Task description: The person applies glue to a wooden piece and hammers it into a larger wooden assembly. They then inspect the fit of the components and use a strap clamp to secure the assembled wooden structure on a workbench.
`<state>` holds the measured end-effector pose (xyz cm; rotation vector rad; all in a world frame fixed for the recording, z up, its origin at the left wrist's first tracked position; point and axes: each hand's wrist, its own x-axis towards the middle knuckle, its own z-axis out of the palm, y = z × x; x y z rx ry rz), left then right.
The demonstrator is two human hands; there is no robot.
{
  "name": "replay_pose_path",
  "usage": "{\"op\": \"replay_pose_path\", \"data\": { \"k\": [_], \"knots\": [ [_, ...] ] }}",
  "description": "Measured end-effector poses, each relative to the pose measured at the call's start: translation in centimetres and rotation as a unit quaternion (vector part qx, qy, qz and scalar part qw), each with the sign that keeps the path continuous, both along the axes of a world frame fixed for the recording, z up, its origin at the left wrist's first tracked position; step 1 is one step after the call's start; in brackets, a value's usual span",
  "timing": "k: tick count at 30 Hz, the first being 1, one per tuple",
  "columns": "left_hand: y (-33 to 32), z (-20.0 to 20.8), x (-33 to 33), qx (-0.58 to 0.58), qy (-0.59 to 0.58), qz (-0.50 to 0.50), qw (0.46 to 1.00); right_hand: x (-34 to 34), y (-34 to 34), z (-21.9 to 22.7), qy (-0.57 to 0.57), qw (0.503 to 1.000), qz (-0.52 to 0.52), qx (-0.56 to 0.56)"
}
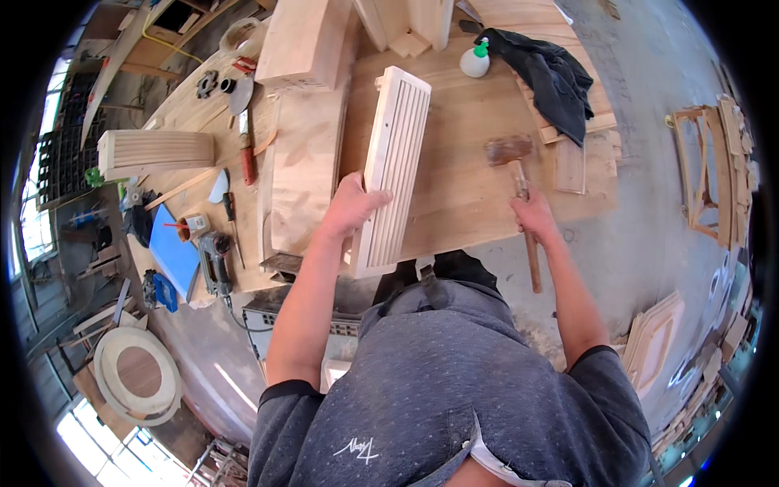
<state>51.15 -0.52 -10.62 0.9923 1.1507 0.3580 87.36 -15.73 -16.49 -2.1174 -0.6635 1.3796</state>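
My left hand (357, 207) grips the left edge of a long fluted wooden piece (396, 166), its thumb lying over the grooved face. The piece is tilted, its near end close to the workbench's front edge. In my right hand (533, 213) is a mallet (510, 152), held by its wooden handle with the brown head pointing away from me. The mallet head is slightly blurred and sits apart from the fluted piece, to its right. Beneath both lies the pale wooden workbench top (462, 105).
Large wooden blocks (302, 45) stand at the back. A white spray bottle (475, 61) and dark cloth (544, 77) lie back right. On the left are another fluted piece (158, 152), a red-handled tool (247, 154), a putty knife (219, 188), a nail gun (215, 260) and a blue sheet (174, 253).
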Motion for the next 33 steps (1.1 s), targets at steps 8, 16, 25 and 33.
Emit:
{"op": "replay_pose_path", "data": {
  "k": [8, 16, 25, 33],
  "knots": [
    [0.9, 0.6, -1.0, -0.114, -0.124, 0.07, 0.983, 2.1, -1.1, -2.9, -0.292, 0.94, 0.178, 0.01],
    [0.3, 0.2, -0.6, -0.121, -0.196, 0.088, 0.969, 0.9, -1.1, -0.1, -0.364, 0.904, 0.225, -0.019],
    [0.2, 1.0, -0.8, -0.129, -0.27, 0.109, 0.948, 2.3, -0.2, -0.2, -0.43, 0.881, 0.196, 0.004],
    [-0.5, 3.8, -0.2, -0.077, -0.304, 0.07, 0.947, -6.7, 6.1, 6.7, 0.07, 0.983, 0.077, 0.152]
  ]
}}
